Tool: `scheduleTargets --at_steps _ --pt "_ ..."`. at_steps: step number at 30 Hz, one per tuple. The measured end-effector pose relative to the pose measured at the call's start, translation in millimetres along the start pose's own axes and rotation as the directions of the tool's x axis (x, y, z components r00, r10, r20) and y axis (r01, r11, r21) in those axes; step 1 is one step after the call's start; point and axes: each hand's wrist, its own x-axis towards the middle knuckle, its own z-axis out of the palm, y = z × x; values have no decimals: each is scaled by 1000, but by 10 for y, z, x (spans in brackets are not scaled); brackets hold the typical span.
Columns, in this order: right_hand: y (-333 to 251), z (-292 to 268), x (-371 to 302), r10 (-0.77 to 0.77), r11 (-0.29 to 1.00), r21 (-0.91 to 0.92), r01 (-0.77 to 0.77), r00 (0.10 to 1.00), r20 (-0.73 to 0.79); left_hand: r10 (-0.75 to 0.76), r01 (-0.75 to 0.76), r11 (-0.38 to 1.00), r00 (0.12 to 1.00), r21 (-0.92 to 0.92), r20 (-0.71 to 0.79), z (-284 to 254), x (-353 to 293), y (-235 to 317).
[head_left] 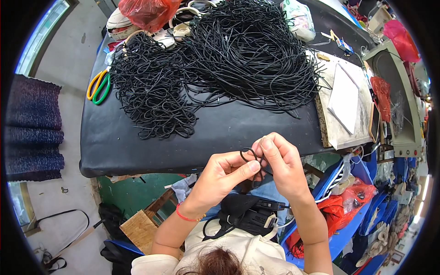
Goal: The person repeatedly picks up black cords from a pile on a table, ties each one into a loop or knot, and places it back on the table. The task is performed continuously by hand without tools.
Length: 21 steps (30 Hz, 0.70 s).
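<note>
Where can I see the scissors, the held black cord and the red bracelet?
Scissors (pixel 100 84): head view, on the yellow and green handles.
Held black cord (pixel 261 160): head view, where its strands bunch together.
Red bracelet (pixel 184 217): head view, on its band.

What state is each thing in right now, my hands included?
Left hand: pinching the held cord
Right hand: pinching the same cord
Held cord: looped, loop open
Left cord pile: tangled
Right cord pile: loosely coiled
Scissors: blades hidden; open or shut unclear
Blue bin: open, holding red bags
Dark cloth: hanging
</note>
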Motion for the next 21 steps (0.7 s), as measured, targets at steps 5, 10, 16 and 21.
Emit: scheduleTargets --at_steps 5,10,16,21 --pt "21 -12 41 -34 993 -112 33 999 -8 -29 28 999 999 -18 -38 22 -21 -26" --pt "8 2 54 -15 1000 15 17 995 -99 46 -69 983 990 -168 -137 -30 62 -195" --pt "208 -201 -83 -10 998 -70 4 996 -86 96 -169 962 945 -216 -312 38 144 -161" --pt "176 -125 -30 -99 989 -123 85 989 -113 185 -159 980 943 116 -276 84 111 -195"
